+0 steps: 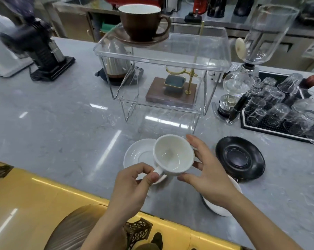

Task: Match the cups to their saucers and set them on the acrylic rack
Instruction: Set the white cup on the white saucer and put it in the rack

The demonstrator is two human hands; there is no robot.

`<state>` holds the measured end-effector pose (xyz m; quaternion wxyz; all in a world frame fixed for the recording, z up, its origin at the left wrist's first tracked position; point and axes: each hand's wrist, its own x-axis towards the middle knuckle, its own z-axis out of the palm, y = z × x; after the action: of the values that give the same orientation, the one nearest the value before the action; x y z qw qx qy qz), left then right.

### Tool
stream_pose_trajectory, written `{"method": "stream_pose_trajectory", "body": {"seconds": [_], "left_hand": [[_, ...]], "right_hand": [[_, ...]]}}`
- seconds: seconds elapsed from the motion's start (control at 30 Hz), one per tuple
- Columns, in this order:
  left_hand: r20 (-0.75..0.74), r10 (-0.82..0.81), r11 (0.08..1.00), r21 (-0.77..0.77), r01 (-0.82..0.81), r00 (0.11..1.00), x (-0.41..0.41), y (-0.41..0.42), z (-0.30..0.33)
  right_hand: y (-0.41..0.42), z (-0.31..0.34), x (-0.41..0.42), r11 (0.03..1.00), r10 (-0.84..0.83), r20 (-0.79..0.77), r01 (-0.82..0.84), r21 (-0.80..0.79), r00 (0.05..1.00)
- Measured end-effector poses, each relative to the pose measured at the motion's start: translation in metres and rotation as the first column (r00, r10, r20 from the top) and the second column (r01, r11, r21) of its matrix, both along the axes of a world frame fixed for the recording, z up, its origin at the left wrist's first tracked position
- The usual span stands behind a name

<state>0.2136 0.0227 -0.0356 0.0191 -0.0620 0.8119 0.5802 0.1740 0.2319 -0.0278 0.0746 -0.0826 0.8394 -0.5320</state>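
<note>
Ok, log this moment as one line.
left hand pinches white cup handle | right hand steadies cup | over white saucer | brown set on rack

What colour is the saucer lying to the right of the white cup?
Black saucer, glossy with concentric rings, clearest in the head view.

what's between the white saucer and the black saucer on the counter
In the head view, the white cup and the right hand beside it lie between the white saucer and the black saucer.
</note>
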Motion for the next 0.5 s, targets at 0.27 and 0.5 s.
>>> {"method": "stream_pose_trajectory", "body": {"seconds": [0.27, 0.5], "left_hand": [[-0.012, 0.068, 0.993, -0.095, -0.068, 0.998, -0.017, -0.035, -0.019], [0.019, 0.113, 0.991, -0.076, -0.111, 0.993, -0.019, -0.047, -0.037]], "right_hand": [[-0.048, -0.014, -0.029, 0.995, 0.053, -0.005, -0.052, 0.08, 0.999], [-0.067, -0.03, -0.035, 0.994, 0.045, 0.047, -0.05, 0.102, 0.998]]}}
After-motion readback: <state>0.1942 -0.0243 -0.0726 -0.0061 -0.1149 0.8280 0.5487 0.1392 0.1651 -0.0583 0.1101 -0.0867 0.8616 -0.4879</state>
